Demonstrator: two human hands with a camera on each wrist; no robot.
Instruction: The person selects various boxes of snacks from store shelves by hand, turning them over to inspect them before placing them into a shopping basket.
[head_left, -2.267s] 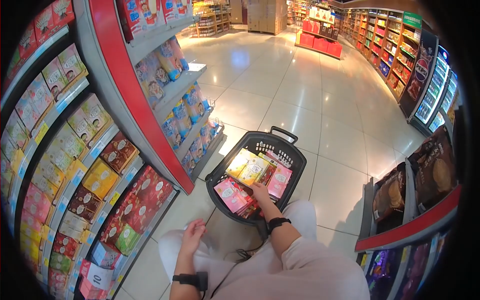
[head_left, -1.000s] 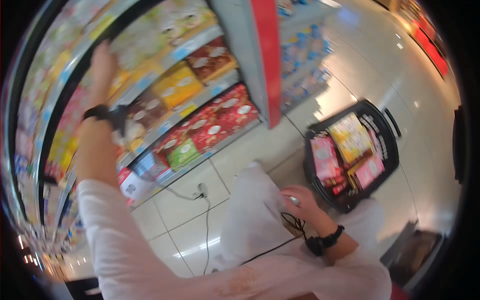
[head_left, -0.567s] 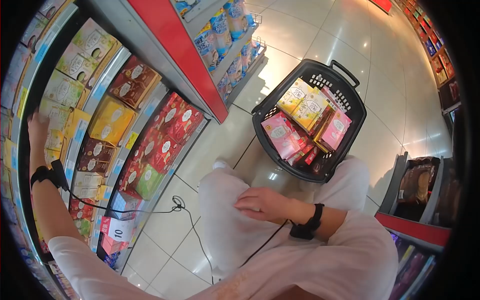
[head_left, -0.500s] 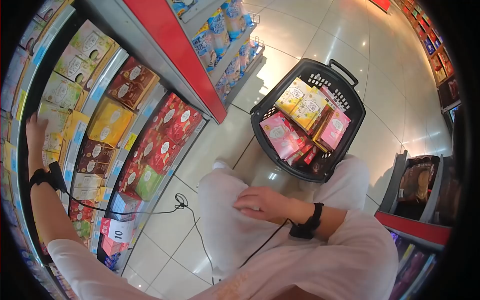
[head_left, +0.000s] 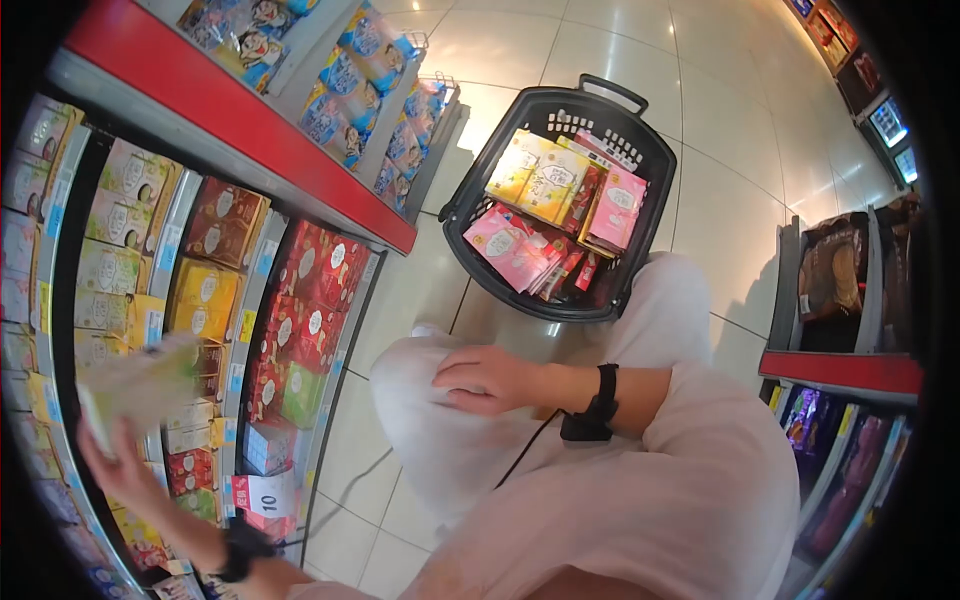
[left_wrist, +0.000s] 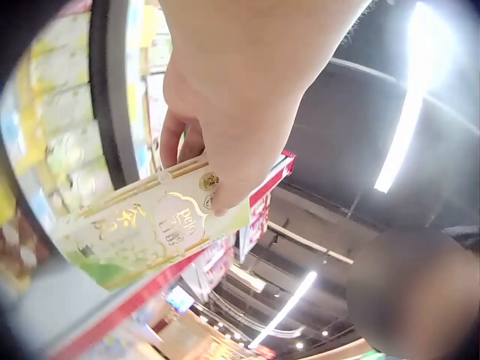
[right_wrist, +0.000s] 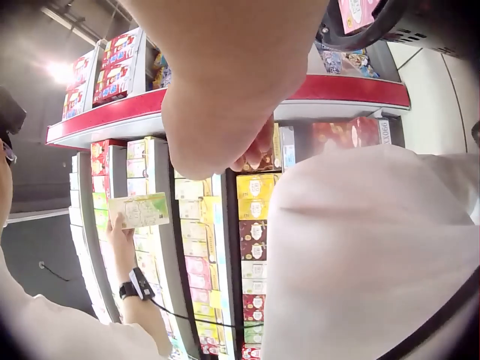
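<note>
In the head view my left hand (head_left: pixel 128 475) holds a pale green and white box (head_left: pixel 145 388), blurred, in front of the lower shelves. The left wrist view shows gold lettering on this flat carton (left_wrist: pixel 142 234), with the thumb on its printed face and fingers behind its edge. My right hand (head_left: pixel 490 378) rests on my bent knee (head_left: pixel 405 385), its fingers loosely bent. Past the knee stands a black shopping basket (head_left: pixel 535 105) on the floor. Yellow boxes (head_left: pixel 540 178), pink boxes (head_left: pixel 620 205) and some red packs lie inside it.
Shelves on the left carry rows of similar cartons, among them red boxes (head_left: pixel 312 320) and yellow ones (head_left: pixel 205 300). A red-edged end shelf (head_left: pixel 240 120) holds blue bags. On the right stands a rack with brown packages (head_left: pixel 833 265). A cable trails from the left wrist.
My left hand reached from near the basket to the shelf, then came away with the pale green box. My right hand left the boxes in the basket and settled on my knee.
</note>
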